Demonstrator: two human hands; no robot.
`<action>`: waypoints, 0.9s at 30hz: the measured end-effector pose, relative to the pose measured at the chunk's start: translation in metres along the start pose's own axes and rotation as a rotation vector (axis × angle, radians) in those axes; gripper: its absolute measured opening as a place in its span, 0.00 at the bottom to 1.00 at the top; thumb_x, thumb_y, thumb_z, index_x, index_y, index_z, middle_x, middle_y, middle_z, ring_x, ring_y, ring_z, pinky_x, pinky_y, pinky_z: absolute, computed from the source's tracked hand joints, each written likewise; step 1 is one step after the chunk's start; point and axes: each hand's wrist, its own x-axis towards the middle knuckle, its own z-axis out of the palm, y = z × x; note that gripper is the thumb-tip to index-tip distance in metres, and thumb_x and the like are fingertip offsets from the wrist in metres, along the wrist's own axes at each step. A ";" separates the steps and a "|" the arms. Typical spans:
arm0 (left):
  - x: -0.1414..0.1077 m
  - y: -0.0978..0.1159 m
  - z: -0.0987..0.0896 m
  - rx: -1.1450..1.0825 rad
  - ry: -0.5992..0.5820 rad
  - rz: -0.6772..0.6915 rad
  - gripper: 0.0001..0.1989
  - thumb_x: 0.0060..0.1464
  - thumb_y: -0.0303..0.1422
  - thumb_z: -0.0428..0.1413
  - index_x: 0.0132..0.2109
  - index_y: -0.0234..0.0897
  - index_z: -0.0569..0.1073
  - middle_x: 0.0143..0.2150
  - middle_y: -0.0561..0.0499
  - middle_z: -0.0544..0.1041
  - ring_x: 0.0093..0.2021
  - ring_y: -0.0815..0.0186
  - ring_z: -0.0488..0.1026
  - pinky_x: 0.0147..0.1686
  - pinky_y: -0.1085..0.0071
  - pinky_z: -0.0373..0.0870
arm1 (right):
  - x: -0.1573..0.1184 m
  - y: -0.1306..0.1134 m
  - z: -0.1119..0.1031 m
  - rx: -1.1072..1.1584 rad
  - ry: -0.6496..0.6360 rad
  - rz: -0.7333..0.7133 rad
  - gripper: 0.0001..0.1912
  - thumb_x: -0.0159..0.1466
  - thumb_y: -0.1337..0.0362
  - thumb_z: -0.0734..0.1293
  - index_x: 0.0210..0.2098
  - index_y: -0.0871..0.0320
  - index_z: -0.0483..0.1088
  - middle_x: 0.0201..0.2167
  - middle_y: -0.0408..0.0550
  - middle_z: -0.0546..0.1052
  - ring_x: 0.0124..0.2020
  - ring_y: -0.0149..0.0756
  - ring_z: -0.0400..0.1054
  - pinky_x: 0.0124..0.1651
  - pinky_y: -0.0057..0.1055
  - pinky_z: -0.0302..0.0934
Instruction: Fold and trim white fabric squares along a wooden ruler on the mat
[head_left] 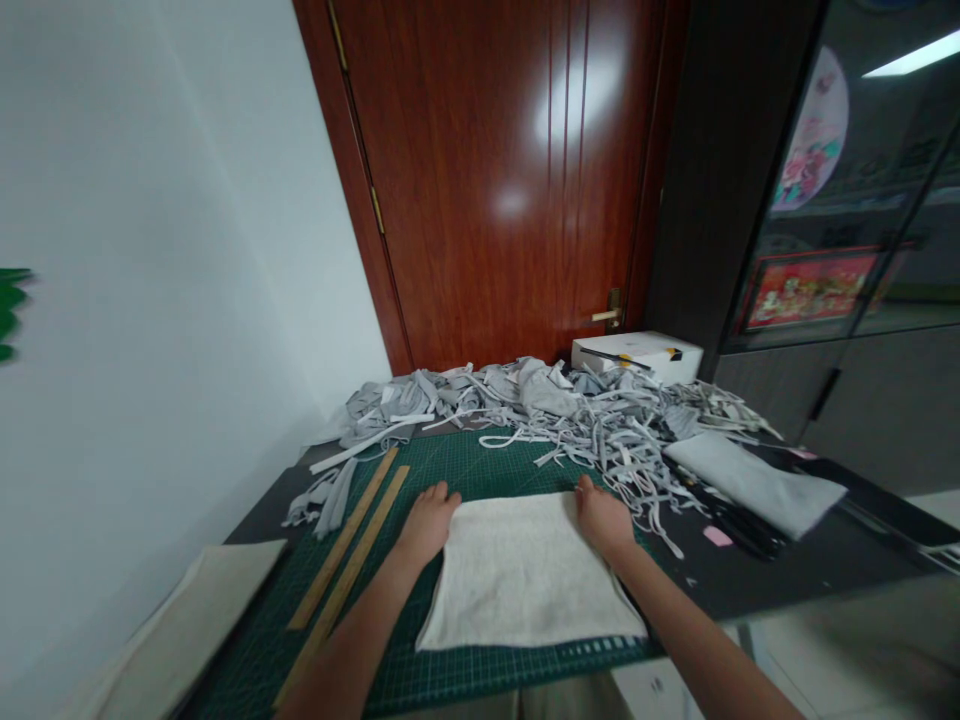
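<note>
Cloth [529,580], off-white, square, lies flat on mat [480,470].

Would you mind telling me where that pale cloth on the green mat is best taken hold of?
Probably at its two far corners, coming from the near side. The cloth lies flat on the mat, and the left hand and right hand already rest on those corners, so pinching each edge there should lift it evenly.

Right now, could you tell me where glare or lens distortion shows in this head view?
In the head view, bright glare patches sit on the glossy door; the wide lens bends the wall and cabinet outward; the white cloth under the left hand and right hand is evenly lit and sharp.
</note>
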 end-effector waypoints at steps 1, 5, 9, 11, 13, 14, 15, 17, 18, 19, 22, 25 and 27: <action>0.001 0.000 -0.003 0.010 -0.011 0.037 0.13 0.55 0.21 0.45 0.41 0.39 0.71 0.43 0.46 0.70 0.47 0.61 0.67 0.48 0.65 0.61 | 0.000 0.000 0.000 0.003 0.001 0.000 0.14 0.69 0.66 0.49 0.43 0.60 0.63 0.33 0.54 0.77 0.35 0.41 0.74 0.31 0.30 0.60; 0.002 0.003 -0.012 0.047 -0.018 0.030 0.13 0.57 0.22 0.45 0.43 0.36 0.71 0.44 0.43 0.71 0.47 0.59 0.68 0.49 0.61 0.62 | 0.000 0.000 0.000 0.011 0.007 0.004 0.14 0.69 0.66 0.49 0.43 0.60 0.63 0.33 0.54 0.77 0.35 0.41 0.74 0.32 0.30 0.60; 0.007 0.007 -0.027 0.061 0.038 -0.186 0.14 0.55 0.19 0.43 0.41 0.28 0.72 0.40 0.35 0.73 0.44 0.54 0.71 0.43 0.56 0.65 | 0.000 0.000 0.001 0.014 0.015 0.002 0.13 0.69 0.66 0.50 0.43 0.60 0.63 0.33 0.53 0.77 0.34 0.41 0.74 0.31 0.30 0.59; 0.013 0.015 -0.040 0.039 0.105 -0.273 0.16 0.54 0.18 0.42 0.44 0.25 0.70 0.42 0.32 0.72 0.45 0.52 0.71 0.43 0.54 0.66 | 0.000 0.000 0.001 0.015 0.018 -0.001 0.13 0.69 0.66 0.50 0.42 0.60 0.63 0.33 0.53 0.77 0.34 0.41 0.74 0.30 0.30 0.59; 0.022 0.035 -0.051 -0.010 0.175 -0.279 0.17 0.54 0.18 0.41 0.48 0.24 0.68 0.46 0.31 0.70 0.48 0.52 0.70 0.45 0.54 0.65 | 0.000 0.000 0.001 0.017 0.021 -0.005 0.13 0.69 0.66 0.50 0.41 0.60 0.63 0.33 0.53 0.77 0.35 0.41 0.74 0.30 0.29 0.59; 0.025 0.050 -0.054 -0.047 0.196 -0.242 0.18 0.55 0.19 0.41 0.49 0.25 0.68 0.48 0.32 0.69 0.49 0.54 0.69 0.47 0.56 0.64 | 0.000 0.000 0.000 0.018 0.023 -0.007 0.13 0.69 0.66 0.50 0.41 0.60 0.63 0.33 0.53 0.77 0.35 0.41 0.74 0.30 0.29 0.59; 0.028 0.067 -0.054 -0.089 0.206 -0.174 0.17 0.56 0.20 0.41 0.49 0.29 0.69 0.49 0.36 0.70 0.50 0.57 0.69 0.50 0.60 0.63 | 0.000 0.000 0.000 0.020 0.024 -0.008 0.13 0.69 0.66 0.49 0.41 0.60 0.63 0.33 0.53 0.77 0.35 0.41 0.74 0.30 0.29 0.59; 0.031 0.105 -0.044 -0.185 0.186 0.010 0.16 0.58 0.23 0.43 0.48 0.36 0.71 0.48 0.46 0.72 0.49 0.66 0.69 0.51 0.72 0.63 | -0.001 0.000 0.000 0.025 0.025 -0.011 0.13 0.69 0.66 0.49 0.41 0.60 0.63 0.33 0.53 0.77 0.35 0.40 0.74 0.30 0.29 0.59; 0.031 0.123 -0.035 -0.227 0.165 0.102 0.16 0.57 0.24 0.45 0.48 0.39 0.71 0.47 0.49 0.73 0.48 0.70 0.70 0.50 0.76 0.63 | -0.001 0.000 -0.001 0.028 0.024 -0.012 0.13 0.69 0.66 0.49 0.42 0.60 0.62 0.33 0.53 0.77 0.35 0.40 0.74 0.30 0.29 0.59; 0.029 0.139 -0.025 -0.261 0.140 0.190 0.16 0.56 0.25 0.47 0.49 0.41 0.71 0.47 0.52 0.74 0.49 0.71 0.69 0.51 0.79 0.63 | -0.001 0.000 -0.001 0.031 0.022 -0.011 0.12 0.69 0.66 0.50 0.42 0.60 0.62 0.32 0.53 0.77 0.34 0.40 0.74 0.31 0.29 0.59; 0.022 0.166 0.008 -0.315 0.107 0.298 0.19 0.58 0.29 0.46 0.56 0.36 0.67 0.57 0.49 0.69 0.56 0.67 0.65 0.57 0.76 0.59 | -0.001 -0.001 -0.002 0.041 0.015 -0.006 0.10 0.68 0.65 0.51 0.42 0.60 0.62 0.33 0.53 0.76 0.35 0.39 0.74 0.31 0.28 0.59; 0.018 0.166 0.029 -0.326 0.086 0.324 0.25 0.63 0.37 0.38 0.63 0.31 0.59 0.65 0.45 0.59 0.65 0.59 0.52 0.64 0.60 0.49 | 0.001 -0.001 -0.003 0.055 0.001 0.006 0.10 0.68 0.65 0.52 0.41 0.59 0.62 0.32 0.53 0.77 0.35 0.38 0.74 0.31 0.27 0.59; 0.018 0.162 0.034 -0.312 0.042 0.347 0.29 0.63 0.43 0.35 0.65 0.35 0.54 0.67 0.47 0.54 0.68 0.56 0.45 0.64 0.52 0.43 | 0.002 0.000 -0.003 0.067 -0.013 0.016 0.10 0.68 0.64 0.52 0.41 0.58 0.62 0.31 0.52 0.77 0.35 0.38 0.75 0.31 0.27 0.59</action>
